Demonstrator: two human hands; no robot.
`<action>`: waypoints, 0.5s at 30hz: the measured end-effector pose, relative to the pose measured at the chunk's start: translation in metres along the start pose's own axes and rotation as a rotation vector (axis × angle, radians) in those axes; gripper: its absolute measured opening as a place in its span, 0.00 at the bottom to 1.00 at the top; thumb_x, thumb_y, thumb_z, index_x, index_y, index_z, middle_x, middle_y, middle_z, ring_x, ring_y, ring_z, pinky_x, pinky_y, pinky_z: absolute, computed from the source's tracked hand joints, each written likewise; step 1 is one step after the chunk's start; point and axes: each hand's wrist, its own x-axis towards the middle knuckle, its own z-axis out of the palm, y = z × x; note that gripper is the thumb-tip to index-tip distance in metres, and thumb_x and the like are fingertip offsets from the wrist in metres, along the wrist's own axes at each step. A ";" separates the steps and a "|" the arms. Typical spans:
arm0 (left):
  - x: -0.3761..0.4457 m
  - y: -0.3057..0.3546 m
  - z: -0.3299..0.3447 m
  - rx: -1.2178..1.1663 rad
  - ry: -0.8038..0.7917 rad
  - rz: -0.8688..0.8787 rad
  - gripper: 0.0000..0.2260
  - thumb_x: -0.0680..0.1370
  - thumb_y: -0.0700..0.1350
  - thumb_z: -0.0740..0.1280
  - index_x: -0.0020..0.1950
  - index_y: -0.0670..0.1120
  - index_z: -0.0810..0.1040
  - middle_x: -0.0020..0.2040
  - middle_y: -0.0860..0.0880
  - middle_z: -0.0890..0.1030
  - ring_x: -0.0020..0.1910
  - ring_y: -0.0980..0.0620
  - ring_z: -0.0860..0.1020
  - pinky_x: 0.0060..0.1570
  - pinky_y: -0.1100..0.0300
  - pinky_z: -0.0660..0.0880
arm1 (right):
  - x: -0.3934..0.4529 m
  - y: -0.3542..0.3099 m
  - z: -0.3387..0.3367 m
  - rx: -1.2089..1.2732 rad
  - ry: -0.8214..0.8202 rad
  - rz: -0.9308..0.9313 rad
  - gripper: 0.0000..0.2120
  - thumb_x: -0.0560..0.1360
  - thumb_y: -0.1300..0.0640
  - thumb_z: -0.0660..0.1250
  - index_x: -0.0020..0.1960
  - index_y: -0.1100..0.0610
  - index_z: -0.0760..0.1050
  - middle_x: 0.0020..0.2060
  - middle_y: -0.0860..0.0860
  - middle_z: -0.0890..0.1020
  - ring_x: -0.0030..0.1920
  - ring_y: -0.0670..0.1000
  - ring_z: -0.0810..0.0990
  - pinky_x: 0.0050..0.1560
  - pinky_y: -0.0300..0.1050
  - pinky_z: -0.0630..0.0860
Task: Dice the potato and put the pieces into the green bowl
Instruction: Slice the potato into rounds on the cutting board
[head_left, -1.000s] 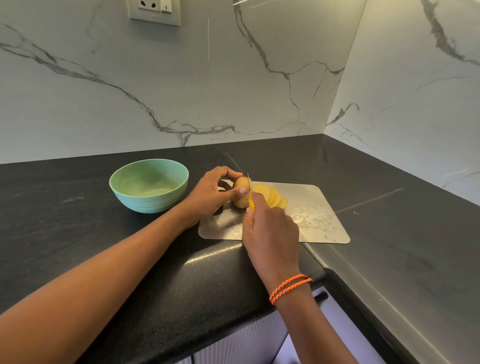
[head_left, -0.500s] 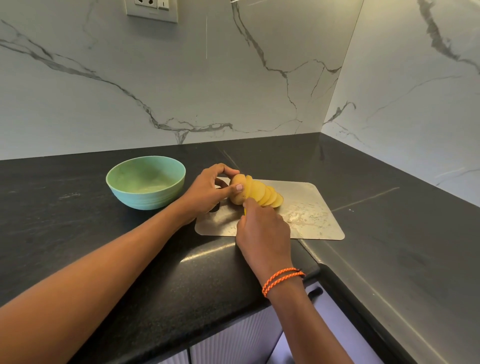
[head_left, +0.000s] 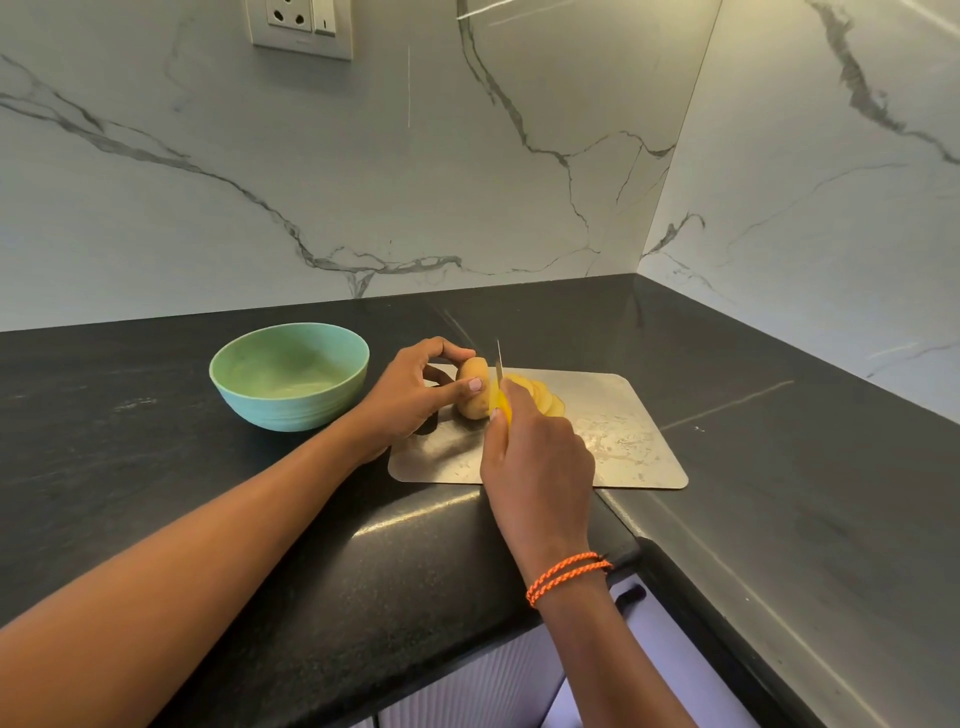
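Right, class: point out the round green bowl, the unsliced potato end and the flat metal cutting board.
round green bowl (head_left: 332, 410), head view, outer wall.
unsliced potato end (head_left: 471, 400), head view, skin.
flat metal cutting board (head_left: 639, 447), head view, bare right part.

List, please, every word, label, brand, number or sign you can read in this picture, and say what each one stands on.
No readable text appears anywhere in the picture.
Wall socket plate: a faint mark sits near its lower edge, too small and blurred to read; the switch carries only a short line.
Green bowl, knife, cutting board, potato and orange wrist cord: no print visible.
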 end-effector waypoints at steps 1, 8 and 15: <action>0.000 0.000 0.000 -0.002 -0.002 0.001 0.15 0.77 0.51 0.78 0.62 0.53 0.82 0.62 0.56 0.83 0.57 0.51 0.83 0.58 0.55 0.78 | -0.001 -0.001 0.001 0.002 0.011 -0.014 0.18 0.84 0.51 0.62 0.73 0.50 0.72 0.43 0.50 0.85 0.43 0.53 0.84 0.37 0.42 0.66; 0.001 -0.001 -0.001 0.010 -0.015 -0.004 0.15 0.77 0.53 0.77 0.62 0.54 0.82 0.63 0.56 0.82 0.58 0.52 0.82 0.61 0.51 0.79 | -0.001 -0.002 0.004 -0.005 0.025 -0.051 0.17 0.83 0.51 0.63 0.71 0.49 0.73 0.38 0.49 0.84 0.39 0.53 0.84 0.34 0.44 0.69; 0.002 -0.001 -0.001 0.032 -0.020 -0.011 0.16 0.78 0.55 0.77 0.63 0.54 0.82 0.64 0.56 0.81 0.59 0.52 0.82 0.59 0.54 0.78 | -0.002 -0.003 0.002 -0.006 0.036 -0.047 0.17 0.83 0.51 0.63 0.72 0.49 0.73 0.37 0.49 0.84 0.37 0.52 0.83 0.34 0.42 0.68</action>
